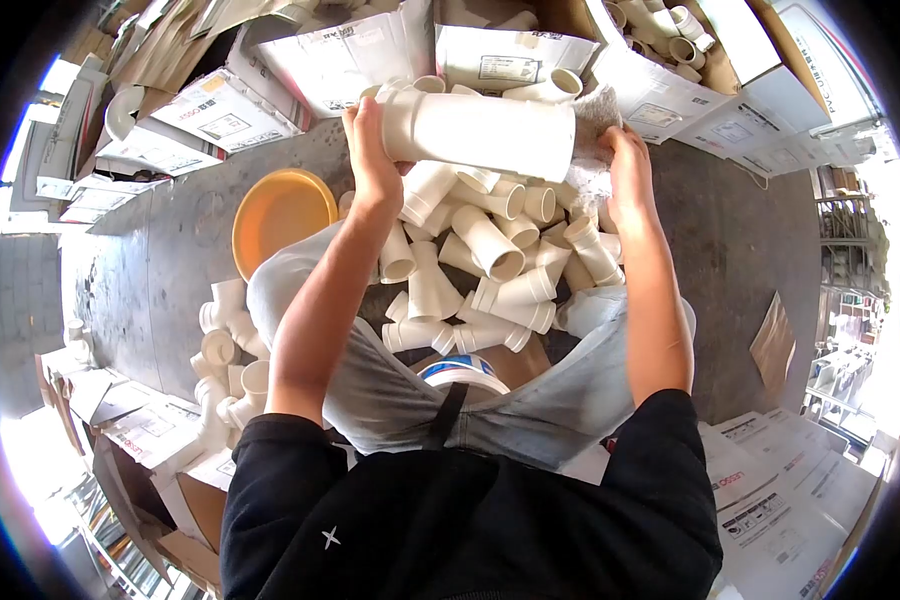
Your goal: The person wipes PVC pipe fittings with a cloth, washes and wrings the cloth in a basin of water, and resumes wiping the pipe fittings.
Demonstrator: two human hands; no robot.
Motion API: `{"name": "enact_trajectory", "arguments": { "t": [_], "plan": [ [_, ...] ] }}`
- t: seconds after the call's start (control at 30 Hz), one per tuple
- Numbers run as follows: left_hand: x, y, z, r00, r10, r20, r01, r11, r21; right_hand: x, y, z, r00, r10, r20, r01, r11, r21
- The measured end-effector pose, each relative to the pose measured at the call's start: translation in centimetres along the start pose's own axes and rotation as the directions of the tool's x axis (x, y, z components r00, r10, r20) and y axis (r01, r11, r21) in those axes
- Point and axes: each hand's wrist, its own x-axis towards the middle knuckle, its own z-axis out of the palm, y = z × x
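A large white plastic pipe fitting (485,130) lies sideways in the air in front of me, above a pile of smaller pipe fittings (490,245). My left hand (374,158) is closed around its left end, the fingers partly hidden behind it. At the right end, my right hand (627,172) grips a greyish-white cloth (596,125) that is bunched against or just beside the fitting's mouth. I cannot tell whether the cloth reaches inside. The piled fittings lie on the floor between my knees, tilted in many directions.
An orange basin (285,215) stands left of the pile. Several open cardboard boxes (360,60) line the far side, and one at the upper right holds more fittings (670,35). More fittings (232,345) and a box (155,430) are at my left; flattened cartons (780,500) lie at lower right.
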Motion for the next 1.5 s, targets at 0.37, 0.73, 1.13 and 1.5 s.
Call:
{"name": "enact_trajectory", "arguments": {
  "t": [0.37, 0.73, 1.13, 1.5],
  "plan": [
    [0.4, -1.9, -0.3, 0.905, -0.425, 0.031, 0.423, 0.886, -0.192, -2.5, -3.1, 0.7, 0.955, 0.090, 0.282, -0.128, 0.984, 0.122],
    [0.5, -2.1, -0.3, 0.979, -0.151, 0.134, 0.098, 0.936, 0.338, -3.0, -3.0, 0.1, 0.975, -0.029, 0.219, 0.023, 0.999, 0.031],
    [-3.7, -0.6, 2.3, 0.526, 0.291, 0.799, -0.831, 0.377, 0.409, -4.7, -2.9, 2.1, 0.960, -0.173, 0.221, 0.222, 0.950, -0.220],
    [-2.9, -0.8, 1.7, 0.369, 0.506, 0.780, -0.923, 0.300, 0.242, -3.7, -2.7, 0.9, 0.936, -0.262, 0.237, 0.186, 0.936, 0.300]
  ]
}}
